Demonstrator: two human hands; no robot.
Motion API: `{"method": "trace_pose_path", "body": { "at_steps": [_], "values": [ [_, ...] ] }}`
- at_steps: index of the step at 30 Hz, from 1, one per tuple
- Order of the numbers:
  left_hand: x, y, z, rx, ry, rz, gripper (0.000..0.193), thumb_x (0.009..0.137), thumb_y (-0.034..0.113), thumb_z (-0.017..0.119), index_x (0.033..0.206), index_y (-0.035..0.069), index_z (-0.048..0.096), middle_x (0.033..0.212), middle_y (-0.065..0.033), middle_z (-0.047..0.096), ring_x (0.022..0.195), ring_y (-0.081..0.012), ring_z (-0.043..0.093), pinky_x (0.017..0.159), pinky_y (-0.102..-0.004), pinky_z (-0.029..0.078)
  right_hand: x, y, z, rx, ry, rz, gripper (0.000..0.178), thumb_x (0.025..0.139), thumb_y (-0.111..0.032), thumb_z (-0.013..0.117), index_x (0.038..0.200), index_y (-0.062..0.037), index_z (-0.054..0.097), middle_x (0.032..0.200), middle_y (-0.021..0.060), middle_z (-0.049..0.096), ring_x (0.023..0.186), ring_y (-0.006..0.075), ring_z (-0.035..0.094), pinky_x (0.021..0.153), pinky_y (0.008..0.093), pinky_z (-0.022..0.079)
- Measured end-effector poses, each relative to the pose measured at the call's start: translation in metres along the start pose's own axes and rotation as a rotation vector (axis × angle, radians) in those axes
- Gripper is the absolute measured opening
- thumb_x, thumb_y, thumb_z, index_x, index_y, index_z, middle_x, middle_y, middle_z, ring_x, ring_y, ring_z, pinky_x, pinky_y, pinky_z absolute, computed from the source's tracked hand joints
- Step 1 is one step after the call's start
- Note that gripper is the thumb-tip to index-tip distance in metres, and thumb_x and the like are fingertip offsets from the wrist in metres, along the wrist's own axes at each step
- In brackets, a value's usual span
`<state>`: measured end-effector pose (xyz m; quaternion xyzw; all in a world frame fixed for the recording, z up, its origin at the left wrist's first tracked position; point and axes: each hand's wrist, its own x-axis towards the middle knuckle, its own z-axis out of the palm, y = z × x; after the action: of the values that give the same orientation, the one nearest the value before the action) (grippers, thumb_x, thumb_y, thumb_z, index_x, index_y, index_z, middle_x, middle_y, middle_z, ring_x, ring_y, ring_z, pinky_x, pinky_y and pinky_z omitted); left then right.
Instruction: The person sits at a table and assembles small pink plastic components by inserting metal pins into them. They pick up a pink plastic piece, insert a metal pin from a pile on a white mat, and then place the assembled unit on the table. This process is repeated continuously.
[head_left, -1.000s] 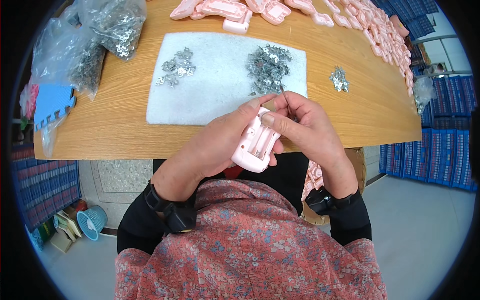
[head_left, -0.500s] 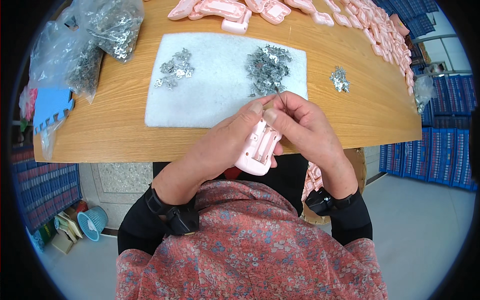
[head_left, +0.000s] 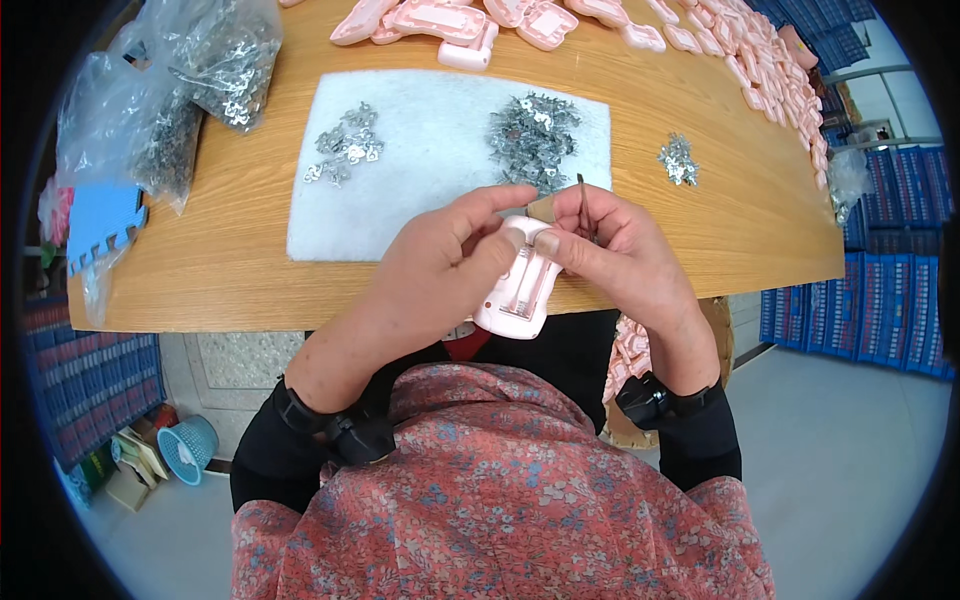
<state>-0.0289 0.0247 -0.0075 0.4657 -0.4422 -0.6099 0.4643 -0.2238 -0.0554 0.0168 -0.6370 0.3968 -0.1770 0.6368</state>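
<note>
Above the table's near edge, a pink plastic housing (head_left: 512,310) with a battery compartment sits between my hands, compartment side up. My left hand (head_left: 440,245) grips its upper left side; the thumb presses near the compartment's top, and the index finger stretches past the far end. Closed on the housing's upper right, my right hand (head_left: 615,245) presses its thumb close to the left one. Dark tweezers (head_left: 585,210) stick up from among the right fingers. A tan patch (head_left: 541,208) shows at the fingertips; I cannot tell what it is. Any small part under the thumbs is hidden.
A white foam mat (head_left: 400,220) bears a small metal clip pile (head_left: 350,145) and a bigger one (head_left: 530,140). More clips (head_left: 679,160) lie to the right. Bags of metal parts (head_left: 225,75) stand at left. Pink housings (head_left: 440,18) line the table's far side.
The housing has turned slightly more upright. My left index finger has stretched out beyond it. The tweezers now point upward in my right hand, and both thumbs stay on the housing.
</note>
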Motion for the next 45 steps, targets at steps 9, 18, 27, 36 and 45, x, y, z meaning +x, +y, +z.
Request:
{"method": "trace_pose_path", "body": {
  "at_steps": [9, 18, 27, 36, 45],
  "values": [
    [0.007, 0.001, 0.009, 0.707, 0.079, 0.387, 0.035, 0.097, 0.008, 0.05, 0.131, -0.001, 0.053, 0.091, -0.0169, 0.065, 0.078, -0.0229, 0.064, 0.074, -0.0339, 0.052, -0.005, -0.01, 0.006, 0.077, 0.044, -0.026, 0.02, 0.095, -0.016, 0.066, 0.105, -0.0006, 0.059, 0.085, -0.0027, 0.059, 0.078, 0.0029, 0.053, 0.07, 0.0191, 0.045],
    [0.008, 0.002, 0.004, -0.561, -0.117, -0.182, 0.044, 0.102, 0.034, 0.047, 0.134, 0.003, 0.049, 0.089, -0.0058, 0.055, 0.061, -0.0142, 0.048, 0.053, -0.0249, 0.038, -0.007, 0.001, 0.001, 0.109, 0.155, -0.177, 0.019, 0.093, -0.009, 0.066, 0.109, -0.0011, 0.06, 0.081, -0.0052, 0.056, 0.073, 0.0015, 0.05, 0.066, 0.0188, 0.043],
    [0.01, -0.002, 0.002, -0.756, -0.325, -0.258, 0.055, 0.098, 0.04, 0.056, 0.136, 0.003, 0.044, 0.096, -0.0079, 0.058, 0.066, -0.0137, 0.053, 0.055, -0.0259, 0.041, -0.002, -0.002, -0.006, 0.059, 0.059, -0.104, 0.022, 0.084, -0.008, 0.077, 0.102, 0.0005, 0.066, 0.076, -0.0075, 0.053, 0.07, 0.0011, 0.047, 0.065, 0.018, 0.042],
    [0.007, -0.007, 0.005, -0.887, -0.375, -0.279, 0.047, 0.101, 0.037, 0.049, 0.135, 0.005, 0.045, 0.097, -0.011, 0.058, 0.063, -0.0136, 0.048, 0.052, -0.0258, 0.035, -0.007, -0.006, -0.008, 0.152, 0.027, -0.066, 0.022, 0.089, -0.015, 0.074, 0.104, 0.0015, 0.07, 0.082, -0.0034, 0.065, 0.075, 0.0012, 0.054, 0.066, 0.0184, 0.045],
    [0.0, -0.011, 0.008, -0.964, -0.502, -0.267, 0.037, 0.103, 0.03, 0.045, 0.131, 0.008, 0.048, 0.1, -0.0137, 0.06, 0.06, -0.0125, 0.045, 0.049, -0.0255, 0.031, -0.014, 0.003, -0.008, 0.127, -0.065, -0.085, 0.023, 0.091, -0.015, 0.072, 0.108, -0.0004, 0.069, 0.082, -0.0067, 0.06, 0.074, 0.0004, 0.051, 0.066, 0.0178, 0.044]
  ]
}}
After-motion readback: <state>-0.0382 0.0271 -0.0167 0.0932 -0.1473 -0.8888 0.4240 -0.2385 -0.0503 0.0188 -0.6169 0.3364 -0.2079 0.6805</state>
